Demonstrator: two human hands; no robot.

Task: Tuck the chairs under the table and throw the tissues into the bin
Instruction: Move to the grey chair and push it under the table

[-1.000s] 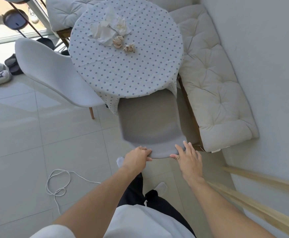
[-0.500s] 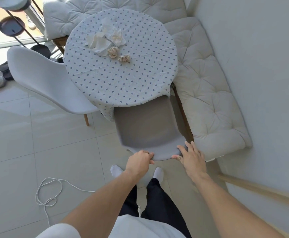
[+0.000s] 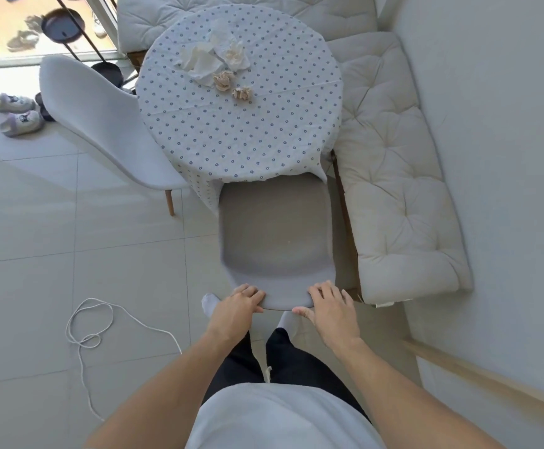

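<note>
A grey-white shell chair (image 3: pixel 274 234) stands right in front of me, its seat front under the edge of the round table (image 3: pixel 264 134) with a dotted cloth. My left hand (image 3: pixel 236 307) is closed on the top rim of the chair's back. My right hand (image 3: pixel 329 307) lies on the same rim, fingers over the top and thumb below. Several crumpled tissues (image 3: pixel 214 61) lie on the far side of the table, two small balled ones (image 3: pixel 232 85) nearest me. A second white chair (image 3: pixel 102 128) stands at the table's left, pulled out. No bin is in view.
A cushioned bench (image 3: pixel 393 176) runs along the wall to the right and behind the table. A white cord (image 3: pixel 92 322) lies looped on the tiled floor at left. Slippers (image 3: pixel 18 115) and a black metal stand (image 3: pixel 66 24) are by the window at far left.
The near chair and I have shifted a little closer to the table. My right hand has settled from a loose touch onto the back's rim. My left hand kept its hold.
</note>
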